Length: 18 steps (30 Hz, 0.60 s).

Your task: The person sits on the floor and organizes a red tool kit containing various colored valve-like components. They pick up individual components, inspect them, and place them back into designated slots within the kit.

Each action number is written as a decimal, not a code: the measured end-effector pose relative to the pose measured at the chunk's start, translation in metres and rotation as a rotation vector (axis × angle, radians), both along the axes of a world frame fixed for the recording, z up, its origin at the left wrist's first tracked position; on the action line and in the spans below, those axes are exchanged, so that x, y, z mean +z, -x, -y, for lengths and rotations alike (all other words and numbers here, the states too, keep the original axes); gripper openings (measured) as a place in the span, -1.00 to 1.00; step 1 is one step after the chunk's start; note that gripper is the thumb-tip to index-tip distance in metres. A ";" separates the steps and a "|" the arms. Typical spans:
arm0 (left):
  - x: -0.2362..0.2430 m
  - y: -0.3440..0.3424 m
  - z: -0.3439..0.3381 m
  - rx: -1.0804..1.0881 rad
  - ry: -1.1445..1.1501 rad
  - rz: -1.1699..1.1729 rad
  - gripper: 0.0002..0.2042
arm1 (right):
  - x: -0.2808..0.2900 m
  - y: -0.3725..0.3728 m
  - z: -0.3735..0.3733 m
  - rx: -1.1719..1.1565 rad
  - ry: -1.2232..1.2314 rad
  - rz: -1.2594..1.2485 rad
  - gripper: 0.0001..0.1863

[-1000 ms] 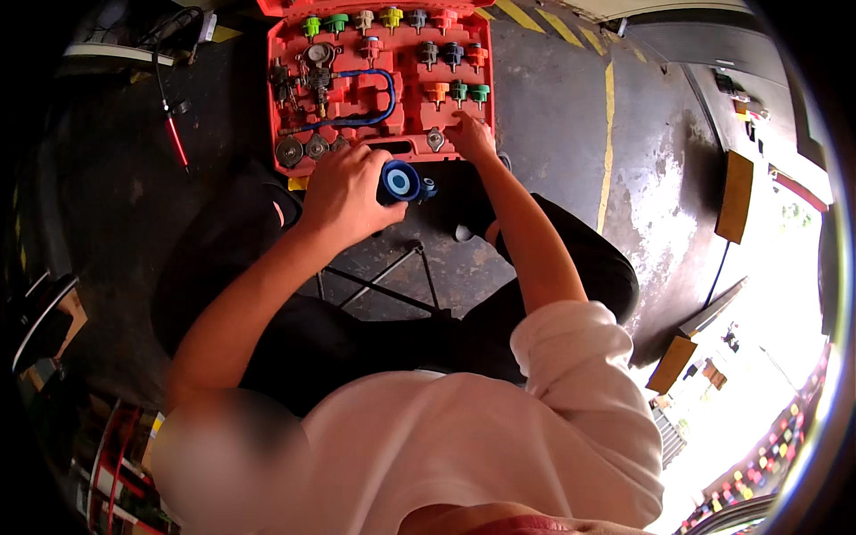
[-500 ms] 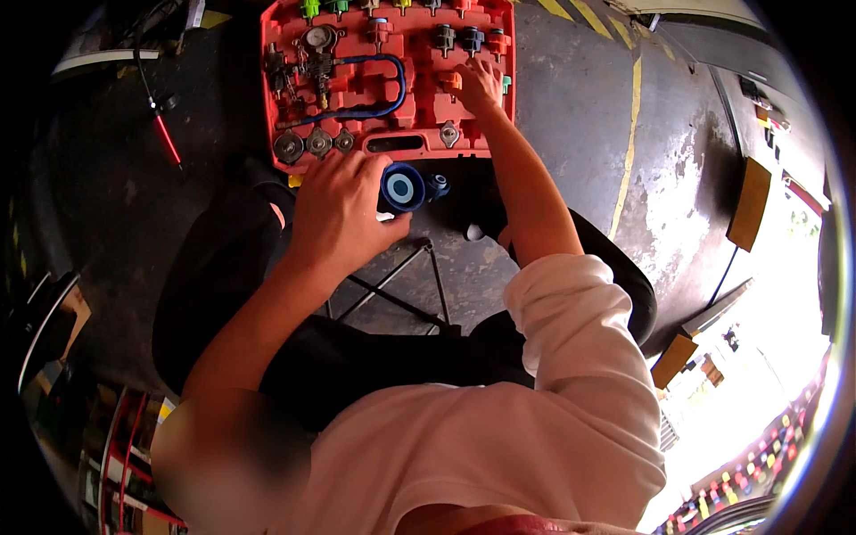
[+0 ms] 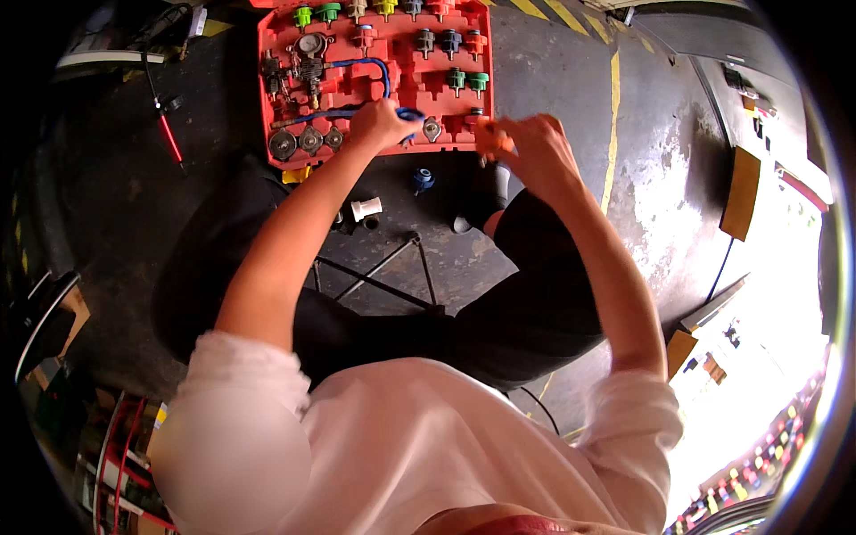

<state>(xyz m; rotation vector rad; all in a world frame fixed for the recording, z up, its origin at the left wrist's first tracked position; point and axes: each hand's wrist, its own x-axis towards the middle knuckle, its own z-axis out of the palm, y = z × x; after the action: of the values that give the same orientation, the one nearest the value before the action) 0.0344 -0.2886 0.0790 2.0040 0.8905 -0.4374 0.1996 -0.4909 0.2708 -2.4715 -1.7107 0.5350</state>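
My left hand (image 3: 380,123) is closed on a blue round cap-like adapter (image 3: 410,115), over the lower edge of a red moulded case (image 3: 406,159). My right hand (image 3: 542,150) is just right of the case's lower right corner, pinching an orange adapter (image 3: 492,141) that is smeared by motion. In the case sit a pressure gauge with a hand pump (image 3: 310,46), a blue hose (image 3: 367,62), several coloured adapters such as a green one (image 3: 478,83), and round metal caps (image 3: 310,139).
On the floor before the case are another blue adapter (image 3: 423,180), a white cylindrical piece (image 3: 366,209), a dark round piece (image 3: 372,224) and a yellow piece (image 3: 297,175). A thin metal frame (image 3: 374,276) stands between my legs. A red-handled tool (image 3: 168,138) lies at the left.
My right hand has lifted the orange adapter out of the case and moved right and down. My left hand has carried the blue adapter up toward the case.
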 end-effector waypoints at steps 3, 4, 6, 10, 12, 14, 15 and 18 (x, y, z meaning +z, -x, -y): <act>-0.059 -0.047 0.002 0.085 -0.053 -0.036 -0.25 | 0.033 0.031 0.026 -0.153 0.076 -0.174 -0.71; -0.069 -0.063 0.005 0.143 -0.065 -0.066 -0.22 | 0.036 0.036 0.030 -0.240 0.093 -0.226 -0.69; -0.084 -0.085 0.000 0.232 -0.073 -0.148 -0.20 | 0.042 0.040 0.021 -0.128 0.045 -0.174 -0.70; -0.098 -0.119 -0.004 0.331 -0.140 -0.187 -0.19 | 0.037 0.026 0.015 -0.087 0.008 -0.237 -0.64; -0.114 -0.120 -0.009 0.368 -0.137 -0.221 -0.17 | 0.036 0.021 0.011 -0.108 0.126 -0.224 -0.62; -0.118 -0.127 -0.010 0.359 -0.106 -0.229 -0.16 | 0.028 0.016 0.013 -0.104 0.161 -0.184 -0.61; -0.119 -0.130 -0.009 0.343 -0.090 -0.246 -0.15 | 0.026 0.015 0.012 -0.104 0.131 -0.225 -0.62; -0.129 -0.137 -0.005 0.345 -0.119 -0.261 -0.11 | 0.019 0.014 0.011 -0.069 0.129 -0.239 -0.64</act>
<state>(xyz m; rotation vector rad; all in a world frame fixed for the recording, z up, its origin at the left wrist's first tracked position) 0.1710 -0.2835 -0.0495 1.8724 1.4264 -0.4631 0.1860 -0.5014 0.2894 -2.4212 -1.5390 0.9180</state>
